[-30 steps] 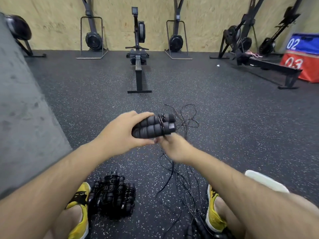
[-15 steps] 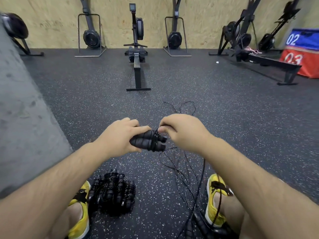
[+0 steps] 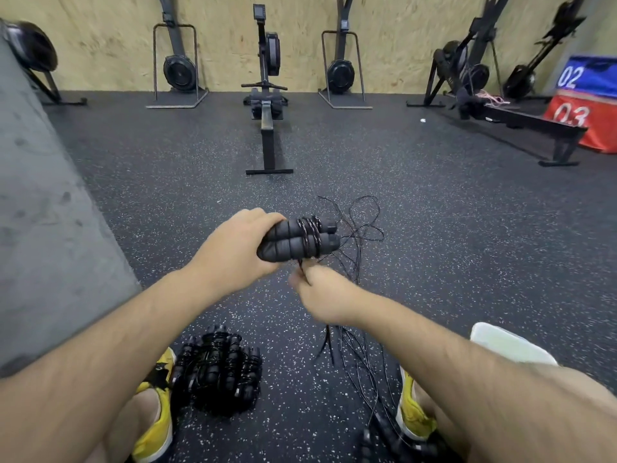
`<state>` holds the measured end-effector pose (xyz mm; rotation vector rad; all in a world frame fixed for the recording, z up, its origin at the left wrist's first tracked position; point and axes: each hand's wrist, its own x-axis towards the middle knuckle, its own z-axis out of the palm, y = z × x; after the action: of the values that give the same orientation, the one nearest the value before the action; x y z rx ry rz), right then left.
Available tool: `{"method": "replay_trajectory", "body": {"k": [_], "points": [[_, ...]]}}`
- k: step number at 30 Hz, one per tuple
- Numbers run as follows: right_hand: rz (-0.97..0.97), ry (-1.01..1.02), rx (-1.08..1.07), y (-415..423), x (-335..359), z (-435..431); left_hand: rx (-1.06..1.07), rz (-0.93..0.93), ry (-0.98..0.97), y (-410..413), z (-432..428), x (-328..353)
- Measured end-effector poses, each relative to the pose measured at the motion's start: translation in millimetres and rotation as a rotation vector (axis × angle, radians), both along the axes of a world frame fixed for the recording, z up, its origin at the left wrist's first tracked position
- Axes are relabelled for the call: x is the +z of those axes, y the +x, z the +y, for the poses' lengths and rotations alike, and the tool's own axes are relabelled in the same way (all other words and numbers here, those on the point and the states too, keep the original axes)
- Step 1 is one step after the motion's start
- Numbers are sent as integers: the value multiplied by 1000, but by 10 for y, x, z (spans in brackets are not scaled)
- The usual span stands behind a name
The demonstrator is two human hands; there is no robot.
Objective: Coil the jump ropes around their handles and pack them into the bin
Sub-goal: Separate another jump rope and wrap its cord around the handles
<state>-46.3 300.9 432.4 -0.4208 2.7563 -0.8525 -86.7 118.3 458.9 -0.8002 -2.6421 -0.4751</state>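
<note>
Jump-rope handles (image 3: pixel 280 243) are being gripped side by side in the left hand (image 3: pixel 233 253) above the floor (image 3: pixel 450 228), forming a winding core; the right hand (image 3: pixel 322 292) is pinching the cord (image 3: pixel 310 235) just beneath to tension the wraps.

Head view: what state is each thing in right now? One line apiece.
left hand, grips the paired handles
handles, side by side, a few rope turns wound on
right hand, blurred, pinches the rope just below the handles
rope, mostly unwound, tangled on the floor
finished ropes, coiled, piled beside the left shoe
white container, partly hidden, contents unseen
</note>
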Motion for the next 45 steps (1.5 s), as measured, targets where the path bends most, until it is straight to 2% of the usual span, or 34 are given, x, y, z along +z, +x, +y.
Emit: {"method": "replay_trajectory", "body": {"k": [3,6,10,13,16,20,24,28,30,33,36,38,41,43,45], "points": [[-112,17,-6,91,31,-42,102,94,-136,-188,-87,-138],[-87,81,65,192,245,2,109,112,-254,-277,-154,-265],[259,320,83,146,479,123,38,36,-290,-241,-180,-361],[452,312,15,-39,547,273,-109,-52,-292,-151,-144,-321],[381,134,13,-255,483,449,-241,-138,-187,13,-68,-204],[141,-140,37,-332,259,513,-259,-166,-50,199,-68,-33],[2,-100,114,-113,95,289,-216,-253,270,252,-30,92],[-86,-150,39,42,-36,-8,-92,-68,168,108,33,43],[-139,-37,58,114,-46,-59,43,31,59,-18,-15,-36],[-48,80,118,229,116,-33,145,124,-177,-189,-121,-178],[260,295,120,224,334,82,112,84,-318,-228,-160,-276],[458,356,77,140,433,190,23,24,-338,-188,-136,-307],[522,289,35,-81,481,332,-195,-76,-265,-21,-58,-275],[451,211,19,-236,477,442,-275,-173,-159,151,1,-172],[328,81,5,-353,437,524,-268,-262,7,312,34,-33]]}}
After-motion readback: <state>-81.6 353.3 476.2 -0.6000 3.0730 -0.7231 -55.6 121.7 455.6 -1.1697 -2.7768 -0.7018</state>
